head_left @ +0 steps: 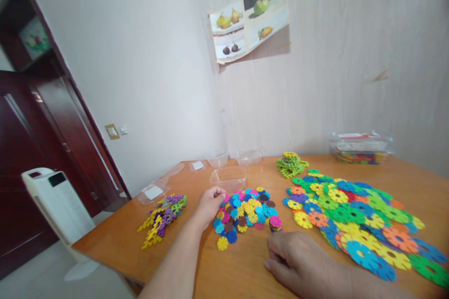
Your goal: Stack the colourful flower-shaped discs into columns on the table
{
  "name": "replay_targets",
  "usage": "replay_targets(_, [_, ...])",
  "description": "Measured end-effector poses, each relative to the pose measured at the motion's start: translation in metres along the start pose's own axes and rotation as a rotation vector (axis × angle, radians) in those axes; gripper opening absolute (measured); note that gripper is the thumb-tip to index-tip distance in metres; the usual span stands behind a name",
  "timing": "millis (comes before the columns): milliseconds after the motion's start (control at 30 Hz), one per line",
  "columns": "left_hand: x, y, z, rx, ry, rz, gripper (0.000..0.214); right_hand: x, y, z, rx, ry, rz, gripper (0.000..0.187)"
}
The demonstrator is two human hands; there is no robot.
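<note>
My left hand [209, 206] reaches to the left edge of a pile of small notched plastic discs [250, 208] in pink, blue, yellow and brown. Its thumb and index finger pinch at a pink disc [226, 197]; the fingertips partly cover it. Right of that pile, my right hand [298, 259] is closed, its fingers curled round the lower end of a short stack of the same discs [275, 222]. A pink disc tops this stack, and its base is hidden behind the fingers.
Larger notched discs [354, 215] spread over the right of the wooden table [242, 266]. Purple and yellow snowflake-like pieces [163, 219] lie left, green ones [290, 165] behind. A clear tub [228, 176] stands behind the small discs, a filled clear box [361, 149] at the back right.
</note>
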State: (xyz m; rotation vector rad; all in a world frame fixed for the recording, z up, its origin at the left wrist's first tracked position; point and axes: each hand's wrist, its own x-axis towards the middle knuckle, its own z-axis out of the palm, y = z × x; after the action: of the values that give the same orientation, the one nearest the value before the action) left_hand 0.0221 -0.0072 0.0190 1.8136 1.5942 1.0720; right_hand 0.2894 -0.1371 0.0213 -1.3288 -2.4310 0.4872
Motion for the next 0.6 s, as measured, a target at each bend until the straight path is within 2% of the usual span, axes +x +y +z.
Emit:
replay_targets(100, [-0.003,-0.005,-0.020,-0.137,0.100,-0.028,0.025,-0.001,0.003,0.003,0.009,0.013,-0.009,0.023])
replay_targets(233, [-0.008,-0.017,-0.039,-0.126,0.191,-0.118,0.026,-0.001,0.007,0.006,0.006,0.017,-0.006,0.023])
replay_targets(600, [-0.011,-0.043,-0.041,0.180,0.204,-0.205,0.010,-0.002,0.012,0.010,0.016,0.015,-0.029,0.024])
